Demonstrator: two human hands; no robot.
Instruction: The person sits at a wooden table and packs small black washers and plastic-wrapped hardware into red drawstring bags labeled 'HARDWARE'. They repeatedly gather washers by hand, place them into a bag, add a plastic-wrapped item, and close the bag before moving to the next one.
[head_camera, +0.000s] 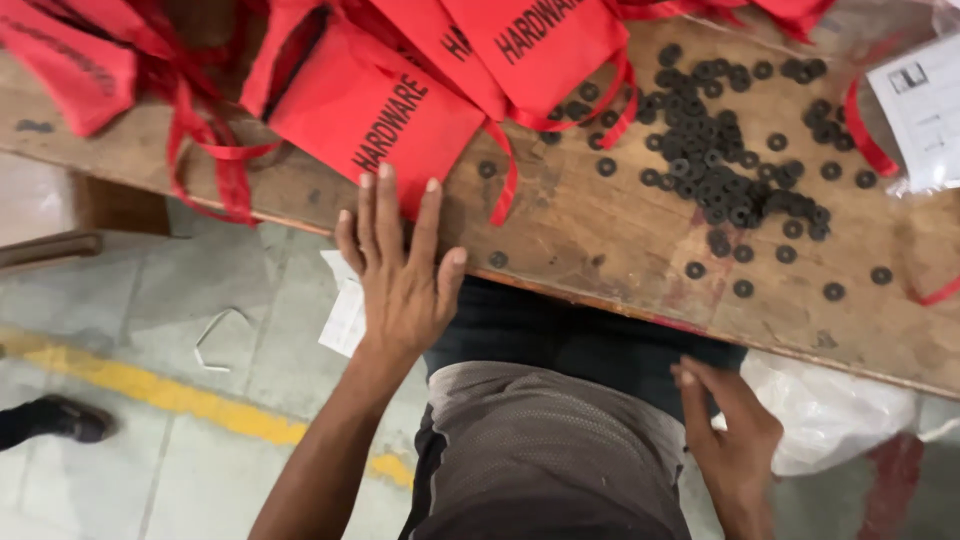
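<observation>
Reaching with the left hand (400, 270), fingers spread flat and holding nothing, fingertips lying over the lower edge of a red fabric bag (375, 115) at the front edge of the wooden bench (600, 230). Resting the right hand (735, 440) low beside the lap, below the bench edge, fingers loosely curled, thumb pointing up; impossible to tell whether pinching anything. Lying scattered well to the right of the bag: a loose heap of black washers (715, 150), a few strays near the bench edge. Piling up further red bags (545, 40) with ribbon ties behind. Sitting below the bench by the right hand: a white plastic bag (830, 405).
</observation>
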